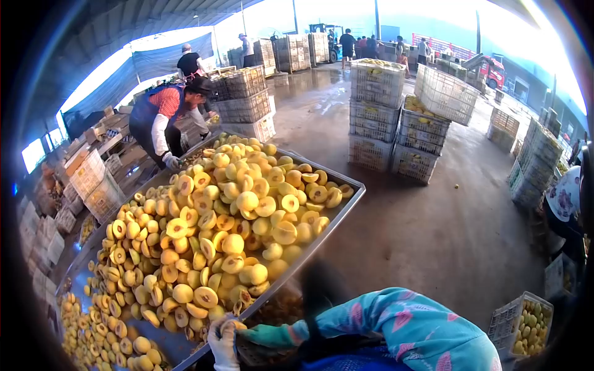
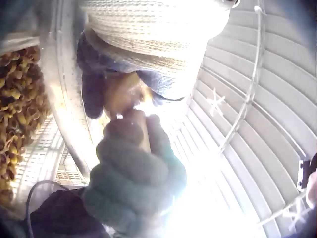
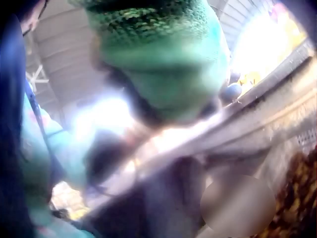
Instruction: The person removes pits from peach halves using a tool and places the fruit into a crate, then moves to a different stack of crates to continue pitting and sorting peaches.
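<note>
My left hand (image 1: 223,342), in a white knit glove with dark fingertips, grips a yellow peach half (image 2: 121,94) just over the near rim of the metal table. Facing it, my right hand (image 1: 270,335), in a green glove, has its fingers curled round a slim tan handle (image 2: 145,141). Its tip meets the peach's cut face, where glare hides the detail. A big heap of peach halves (image 1: 232,244) covers the table (image 1: 352,201), many with reddish-brown centres. In the right wrist view the green glove is blurred and hides the fruit.
Brown pits and scraps (image 2: 17,109) lie below the table's near edge. Another person (image 1: 164,111) bends over the far-left side. Stacked crates (image 1: 374,114) stand beyond the table, and a crate of yellow-green fruit (image 1: 529,328) sits at lower right.
</note>
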A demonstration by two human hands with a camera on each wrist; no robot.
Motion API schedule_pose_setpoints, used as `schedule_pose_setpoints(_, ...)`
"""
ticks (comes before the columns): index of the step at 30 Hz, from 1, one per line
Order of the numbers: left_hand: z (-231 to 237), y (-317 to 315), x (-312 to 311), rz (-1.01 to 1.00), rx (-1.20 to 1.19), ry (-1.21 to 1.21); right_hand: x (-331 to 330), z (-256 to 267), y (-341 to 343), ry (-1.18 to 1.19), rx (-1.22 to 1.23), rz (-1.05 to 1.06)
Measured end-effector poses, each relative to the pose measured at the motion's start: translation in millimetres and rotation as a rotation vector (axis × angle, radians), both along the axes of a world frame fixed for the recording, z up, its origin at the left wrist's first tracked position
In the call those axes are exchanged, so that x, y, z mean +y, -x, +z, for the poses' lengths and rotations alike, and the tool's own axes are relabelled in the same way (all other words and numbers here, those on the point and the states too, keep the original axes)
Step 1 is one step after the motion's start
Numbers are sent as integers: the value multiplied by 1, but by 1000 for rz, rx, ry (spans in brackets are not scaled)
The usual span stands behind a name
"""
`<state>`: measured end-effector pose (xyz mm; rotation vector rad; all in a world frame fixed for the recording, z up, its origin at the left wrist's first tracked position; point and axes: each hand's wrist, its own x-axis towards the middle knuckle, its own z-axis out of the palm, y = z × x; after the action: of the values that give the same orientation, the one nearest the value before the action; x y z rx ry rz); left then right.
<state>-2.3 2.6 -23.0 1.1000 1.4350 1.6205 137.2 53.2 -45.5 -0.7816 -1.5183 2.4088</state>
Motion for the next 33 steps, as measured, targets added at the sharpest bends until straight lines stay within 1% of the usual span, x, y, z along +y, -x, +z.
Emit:
schedule_pose_setpoints(1, 1, -2, -3, -42, -44, -6, -2, 19, -14, 70, 49, 113)
schedule_pose_setpoints(2, 0, -6, -2, -43, -46, 0, -8, 29, -11, 76, 48, 112)
schedule_pose_setpoints(4, -4, -16, 4, 147, -154, -79, -23, 44, -5, 292, -68, -50)
schedule_pose_setpoints(5, -3, -16, 6, 147, -154, -81, -27, 52, -4, 291, -67, -49)
schedule_pose_setpoints(7, -1, -10, 8, 137, -111, -101, -32, 61, -4, 386, -9, -128)
schedule_pose_setpoints(8, 2, -4, 8, 79, -102, 26, -30, 38, 7, 220, -109, -137)
schedule_pose_setpoints(9, 6, -1, 9, 54, -37, 81, -24, 42, 2, 227, -85, -60)
schedule_pose_setpoints(11, 12, -5, 15, 73, -35, 74, -14, 21, 17, 337, -113, -55)
schedule_pose_setpoints(12, 9, -5, 18, 73, -35, 71, -16, 24, 17, 333, -113, -55)
schedule_pose_setpoints(14, 1, -6, 21, 57, -188, 41, -21, 30, 14, 359, -116, -115)
schedule_pose_setpoints(15, 4, -8, 22, 55, -193, 39, -23, 20, 19, 357, -121, -117)
schedule_pose_setpoints(17, 20, -12, 18, 80, 129, 65, -21, -16, 35, -23, -27, -406)
schedule_pose_setpoints(18, 24, -13, 16, 45, 229, 142, -6, -35, 31, -24, -65, -238)
schedule_pose_setpoints(19, 33, -15, 11, 29, 395, 182, -1, 3, 8, -117, -127, -134)
schedule_pose_setpoints(21, 18, -11, 16, 58, 237, 159, -6, 31, 4, 36, -227, -202)
schedule_pose_setpoints(22, 11, -12, 19, 56, 239, 155, -9, 39, 2, 33, -224, -204)
schedule_pose_setpoints(24, 7, -14, 24, 200, 115, -32, -11, 48, -1, 271, -93, -58)
schedule_pose_setpoints(25, 11, -13, 24, 202, 114, -34, -11, 48, 0, 269, -94, -56)
schedule_pose_setpoints(27, 21, -11, 17, 62, 170, 76, -15, 48, 2, 279, -121, -74)
schedule_pose_setpoints(28, 23, -6, 16, 24, 258, 176, -12, 55, 3, 252, -287, -68)
schedule_pose_setpoints(29, 26, -1, 15, 27, 262, 178, -11, 55, 3, 278, -287, -62)
schedule_pose_setpoints(31, 32, 2, 16, -74, -98, 227, -10, 50, 4, 331, -123, 18)
schedule_pose_setpoints(32, 32, 0, 17, -58, -220, 192, -13, 49, 7, 325, -123, 14)
schedule_pose_setpoints(33, 31, -1, 18, -61, -219, 188, -19, 51, 12, 328, -127, -75)
